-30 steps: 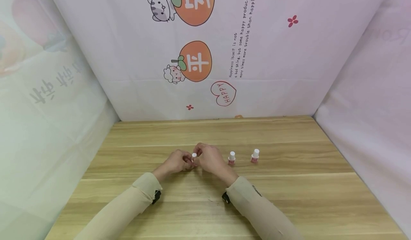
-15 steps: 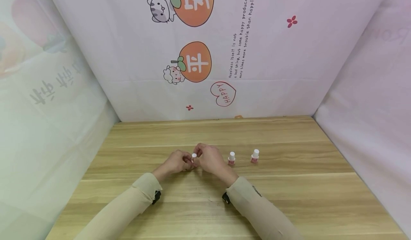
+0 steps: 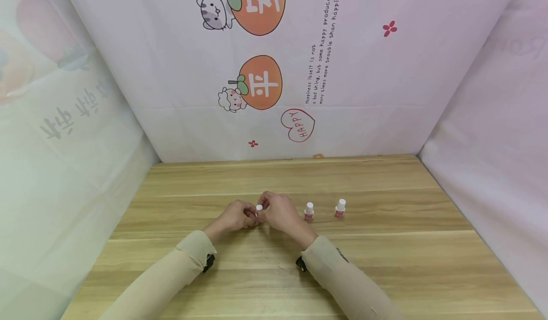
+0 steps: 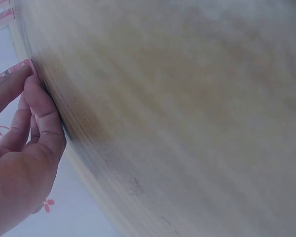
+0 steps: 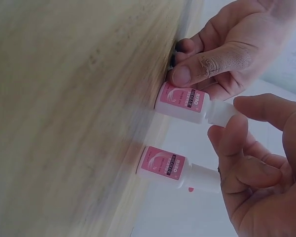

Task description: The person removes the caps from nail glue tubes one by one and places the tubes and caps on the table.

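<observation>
A small white nail glue bottle (image 5: 181,102) with a pink label stands upright on the wooden table, between the two hands. My left hand (image 3: 236,214) pinches its lower body with thumb and fingers, seen from the side in the right wrist view. Around its white cap (image 5: 220,113) close the thumb and a finger of my right hand (image 3: 280,210). From the head view only the top of this bottle shows; fingers cover the rest. In the left wrist view a corner of its pink label (image 4: 15,69) sticks out past the fingertips.
Two similar capped bottles stand to the right of the hands: a nearer nail glue bottle (image 3: 308,211) and a farther nail glue bottle (image 3: 340,208). A white printed cloth (image 3: 364,96) rises behind the wooden table (image 3: 205,286), with more cloth at both sides.
</observation>
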A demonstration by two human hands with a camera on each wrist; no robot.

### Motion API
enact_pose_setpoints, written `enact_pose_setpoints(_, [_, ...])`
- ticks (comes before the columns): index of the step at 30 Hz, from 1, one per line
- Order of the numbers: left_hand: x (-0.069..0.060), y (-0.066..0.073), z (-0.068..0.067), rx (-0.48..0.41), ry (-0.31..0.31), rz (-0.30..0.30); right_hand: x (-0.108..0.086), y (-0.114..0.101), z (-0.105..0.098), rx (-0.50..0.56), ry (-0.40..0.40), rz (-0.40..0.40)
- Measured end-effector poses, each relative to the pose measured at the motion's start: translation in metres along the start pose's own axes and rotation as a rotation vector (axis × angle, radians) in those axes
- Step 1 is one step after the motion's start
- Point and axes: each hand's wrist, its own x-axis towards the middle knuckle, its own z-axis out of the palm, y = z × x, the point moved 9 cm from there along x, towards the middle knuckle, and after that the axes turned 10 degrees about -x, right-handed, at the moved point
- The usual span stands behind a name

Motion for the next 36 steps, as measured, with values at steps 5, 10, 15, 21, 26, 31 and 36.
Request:
enact_pose_setpoints(5, [0.0008, -0.0007, 0.0001, -0.003, -0.003, -0.002, -0.0002, -0.0012, -0.001, -0.006, 0.006, -0.011])
enact_pose_setpoints(10, [0.0008, -0.0015, 0.0006, -0.021, -0.002, -0.011, -0.0007, 0.0029, 0.0012, 0.024, -0.013, 0.03])
enact_pose_setpoints(15, [0.0008, -0.0018, 0.0004, -0.024, 0.005, -0.023, -0.0004, 0.0002, -0.0003, 0.014, 0.0, 0.003])
enact_pose_setpoints(21, [0.0012, -0.003, 0.0009, -0.031, 0.001, -0.028, -0.001, -0.0016, -0.0015, -0.002, 0.017, -0.018])
enact_pose_setpoints(26, [0.001, -0.0043, 0.0018, -0.061, -0.01, -0.036, -0.0012, 0.0007, -0.0009, 0.009, 0.013, 0.005])
enact_pose_setpoints(31, [0.0011, -0.0046, 0.0016, -0.048, -0.008, -0.032, -0.0014, -0.0007, -0.0007, 0.003, 0.008, -0.004])
enact_pose_setpoints(36, [0.0003, -0.0033, 0.0009, -0.048, -0.01, -0.029, -0.0005, -0.0004, -0.0002, 0.006, 0.006, -0.002])
